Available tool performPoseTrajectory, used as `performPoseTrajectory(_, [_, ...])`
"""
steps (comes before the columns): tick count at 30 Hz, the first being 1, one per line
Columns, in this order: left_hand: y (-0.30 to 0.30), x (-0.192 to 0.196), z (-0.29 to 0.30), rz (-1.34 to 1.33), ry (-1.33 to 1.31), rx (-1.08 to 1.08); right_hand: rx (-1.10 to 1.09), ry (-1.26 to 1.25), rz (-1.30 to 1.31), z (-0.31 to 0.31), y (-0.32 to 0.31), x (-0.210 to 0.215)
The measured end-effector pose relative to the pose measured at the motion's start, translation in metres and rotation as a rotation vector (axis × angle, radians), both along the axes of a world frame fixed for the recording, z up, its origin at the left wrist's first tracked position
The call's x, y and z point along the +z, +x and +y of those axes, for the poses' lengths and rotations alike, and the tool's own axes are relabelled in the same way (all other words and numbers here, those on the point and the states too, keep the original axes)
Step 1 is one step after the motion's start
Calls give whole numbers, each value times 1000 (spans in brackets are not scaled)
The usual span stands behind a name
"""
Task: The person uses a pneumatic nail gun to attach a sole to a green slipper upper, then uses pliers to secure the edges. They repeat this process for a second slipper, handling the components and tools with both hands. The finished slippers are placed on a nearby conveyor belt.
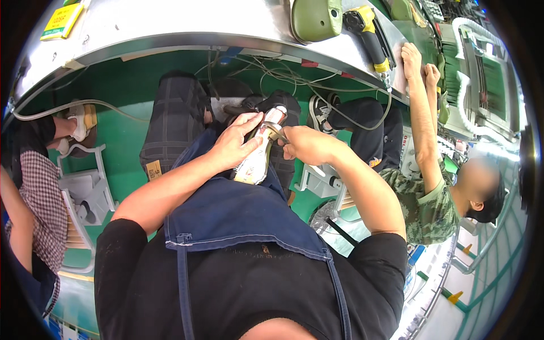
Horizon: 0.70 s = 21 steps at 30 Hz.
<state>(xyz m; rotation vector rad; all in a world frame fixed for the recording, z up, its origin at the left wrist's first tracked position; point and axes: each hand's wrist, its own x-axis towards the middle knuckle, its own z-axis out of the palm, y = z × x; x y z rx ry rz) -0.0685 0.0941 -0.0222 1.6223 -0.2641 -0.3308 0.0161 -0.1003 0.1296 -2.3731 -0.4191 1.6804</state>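
The person sits with a pale shoe-shaped piece point(253, 168) in the lap, the left hand point(233, 143) gripping its side, the right hand point(310, 145) closed on a thin greyish strip point(274, 131) curving across its far part. On the bench point(187, 22) lie a green rounded block point(318, 20), a yellow-and-black tool point(371, 41) and a yellow-and-green packet point(61, 21). A co-worker point(426, 208) in camouflage reaches toward its right end.

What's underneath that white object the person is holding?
The blue apron shows around its near end. Directly beneath the white object, everything is covered, so I can't tell whether it touches the apron.
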Motion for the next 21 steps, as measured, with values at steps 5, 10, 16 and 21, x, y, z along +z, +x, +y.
performPoseTrajectory(5, [1, 4, 1, 15, 8, -18, -71, -86, 116, 9, 8, 3])
performPoseTrajectory(10, [13, -37, -9, 92, -336, 109, 29, -88, 54, 14, 8, 1])
performPoseTrajectory(16, [76, -26, -49, 343, -630, -88, 27, 16, -7, 7, 3, 0])
performPoseTrajectory(21, [82, -28, -51, 401, -562, -121, 12, -48, 27, 8, 7, -1])
